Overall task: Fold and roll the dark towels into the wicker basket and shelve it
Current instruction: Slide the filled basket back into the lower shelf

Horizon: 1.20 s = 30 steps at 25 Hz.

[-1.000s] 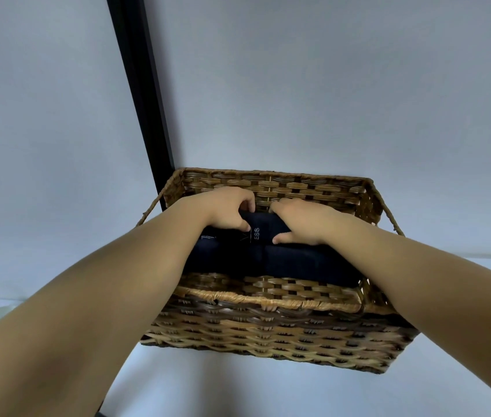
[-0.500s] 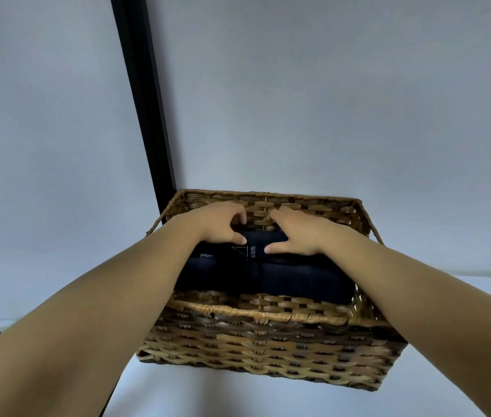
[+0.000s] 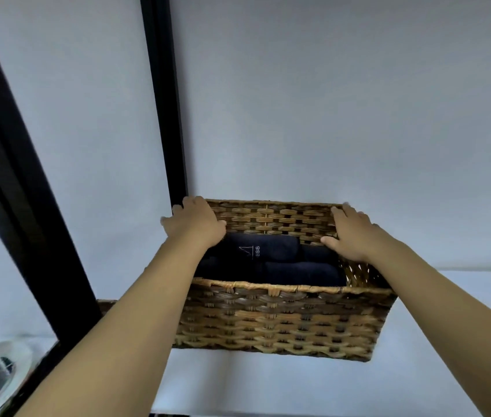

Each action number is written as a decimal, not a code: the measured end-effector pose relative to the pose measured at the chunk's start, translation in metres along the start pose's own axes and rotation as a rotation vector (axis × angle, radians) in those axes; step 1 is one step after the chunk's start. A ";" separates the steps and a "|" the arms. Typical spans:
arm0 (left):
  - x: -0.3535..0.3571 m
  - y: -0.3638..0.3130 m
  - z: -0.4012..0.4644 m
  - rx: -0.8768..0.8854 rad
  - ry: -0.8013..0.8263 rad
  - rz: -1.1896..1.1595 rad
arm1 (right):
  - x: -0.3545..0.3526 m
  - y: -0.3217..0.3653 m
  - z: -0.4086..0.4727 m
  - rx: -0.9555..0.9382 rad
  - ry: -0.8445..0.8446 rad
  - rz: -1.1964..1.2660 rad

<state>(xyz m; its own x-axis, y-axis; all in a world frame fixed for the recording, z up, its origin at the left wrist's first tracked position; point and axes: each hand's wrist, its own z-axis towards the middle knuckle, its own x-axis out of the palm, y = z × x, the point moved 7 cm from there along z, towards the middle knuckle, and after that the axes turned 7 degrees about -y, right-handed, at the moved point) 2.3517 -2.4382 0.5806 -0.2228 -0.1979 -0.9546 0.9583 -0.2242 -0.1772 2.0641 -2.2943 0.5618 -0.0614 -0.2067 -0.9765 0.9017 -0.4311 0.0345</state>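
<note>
Head view shows your left hand point(image 3: 194, 224) curled over the far left corner of the wicker basket point(image 3: 280, 320), and your right hand point(image 3: 348, 233) clasping its far right corner, thumb inside the wall; each grip holds the rim. At lower centre of the frame the basket carries rolled dark towels point(image 3: 271, 261) side by side, one bearing a pale logo. Behind its left corner a black post point(image 3: 163, 97) rises.
</note>
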 end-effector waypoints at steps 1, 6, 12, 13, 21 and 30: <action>0.002 0.004 -0.006 -0.037 0.028 0.007 | 0.002 -0.007 -0.009 0.052 0.020 0.037; 0.009 0.030 -0.027 -0.184 0.076 -0.044 | 0.002 -0.034 -0.061 0.281 0.089 0.368; -0.005 0.041 -0.051 -0.162 0.143 -0.079 | -0.015 -0.042 -0.115 0.472 0.046 0.681; -0.007 0.041 -0.061 -0.158 0.155 -0.130 | -0.021 -0.043 -0.124 0.471 0.048 0.690; -0.007 0.048 -0.171 -0.264 0.482 -1.019 | -0.033 -0.101 -0.210 0.504 0.107 0.844; -0.027 0.034 -0.307 -0.330 0.451 -1.124 | -0.050 -0.153 -0.322 0.456 0.056 0.892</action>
<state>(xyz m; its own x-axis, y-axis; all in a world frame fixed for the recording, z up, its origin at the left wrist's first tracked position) 2.4453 -2.1479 0.5264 -0.9259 0.3058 -0.2218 0.2916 0.2053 -0.9342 2.0671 -1.9356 0.5370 0.5881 -0.5819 -0.5617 0.3569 -0.4365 0.8259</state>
